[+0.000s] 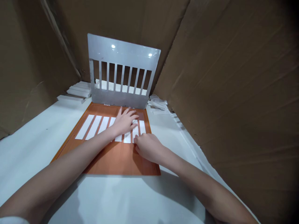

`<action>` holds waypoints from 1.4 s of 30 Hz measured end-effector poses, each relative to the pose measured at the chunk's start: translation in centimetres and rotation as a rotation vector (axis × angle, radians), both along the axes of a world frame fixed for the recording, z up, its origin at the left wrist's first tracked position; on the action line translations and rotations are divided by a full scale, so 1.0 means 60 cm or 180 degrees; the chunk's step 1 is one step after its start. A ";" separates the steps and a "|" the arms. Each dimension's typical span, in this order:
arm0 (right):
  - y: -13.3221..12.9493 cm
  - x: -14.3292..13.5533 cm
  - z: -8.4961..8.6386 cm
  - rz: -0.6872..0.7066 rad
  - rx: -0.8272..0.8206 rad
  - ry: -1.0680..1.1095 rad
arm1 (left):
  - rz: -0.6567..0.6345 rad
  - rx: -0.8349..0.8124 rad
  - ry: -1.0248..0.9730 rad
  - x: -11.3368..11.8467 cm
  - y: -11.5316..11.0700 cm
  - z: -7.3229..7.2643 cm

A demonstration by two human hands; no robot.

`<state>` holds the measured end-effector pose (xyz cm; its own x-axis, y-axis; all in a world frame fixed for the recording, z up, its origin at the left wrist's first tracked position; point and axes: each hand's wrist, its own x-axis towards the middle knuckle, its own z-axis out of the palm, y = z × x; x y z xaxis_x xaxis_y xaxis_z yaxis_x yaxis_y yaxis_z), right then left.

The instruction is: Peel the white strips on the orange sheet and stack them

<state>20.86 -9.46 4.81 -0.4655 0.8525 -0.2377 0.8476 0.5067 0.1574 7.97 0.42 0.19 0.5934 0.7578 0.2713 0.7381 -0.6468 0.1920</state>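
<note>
Cardboard walls (121, 18) behind, we've got our left hand (125, 121) splayed over white strips (84, 127), right hand (149, 146) curled, can't tell its grip.

1 head-worn camera: looks forward and down, from near, onto orange board (112, 163).

Support: a white, smooth-topped desk (109, 199), by which all items are carried. Near part is crossed by soft shadows; a small dark speck (47, 128) is noted on the left. At the centre an orange board (112, 165) is laid flat, with desk surface left exposed on both sides and in front. Beyond its far left corner, white strips (79, 90) are stacked loosely, one of them placed nearest the front. Beyond the far right corner, white pieces (158, 102) are heaped untidily, with a flat strip (161, 113) placed just in front.
</note>
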 end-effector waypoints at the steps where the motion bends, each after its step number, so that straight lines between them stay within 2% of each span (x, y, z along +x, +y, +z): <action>1: 0.000 0.000 0.001 -0.0003 -0.0021 -0.0003 | -0.0009 -0.0013 -0.0035 0.002 -0.005 0.002; 7: 0.001 -0.003 0.005 -0.0132 -0.0109 0.0073 | -0.0284 -0.0103 -0.0102 0.017 -0.029 0.003; 15: 0.003 0.000 0.003 -0.0090 -0.0124 0.0186 | -0.0675 -0.0175 0.0018 0.014 -0.028 0.001; 20: 0.003 0.000 0.001 -0.0054 -0.0024 0.0230 | -0.0690 -0.0218 0.0080 0.018 -0.030 0.009; 26: 0.005 0.006 0.000 -0.0023 0.0088 0.0459 | -0.0687 -0.0212 0.0120 0.019 -0.031 0.006; 33: 0.012 0.016 -0.003 0.0038 -0.0073 0.0740 | -0.0580 -0.0379 0.0135 0.018 -0.035 0.009; 37: 0.049 0.048 0.018 0.0172 -0.0495 0.1282 | -0.0527 -0.0463 0.0120 0.020 -0.033 0.007; 38: 0.065 0.061 0.023 0.0135 -0.0634 0.1453 | -0.0516 -0.0472 0.0108 0.020 -0.033 0.006; 39: 0.084 0.075 0.025 -0.0117 -0.0617 0.1641 | -0.0505 -0.0480 0.0093 0.021 -0.033 0.006; 40: 0.104 0.088 0.023 -0.0434 -0.0447 0.1833 | -0.0496 -0.0490 0.0078 0.021 -0.034 0.006; 42: 0.144 0.112 0.009 -0.0852 0.0423 0.2308 | -0.0485 -0.0516 0.0039 0.020 -0.037 0.005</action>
<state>27.56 -0.84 5.35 -0.2403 0.9576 0.1589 0.8526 0.2865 -0.4370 9.19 -1.78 0.51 0.7068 0.6923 0.1454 0.6372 -0.7124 0.2942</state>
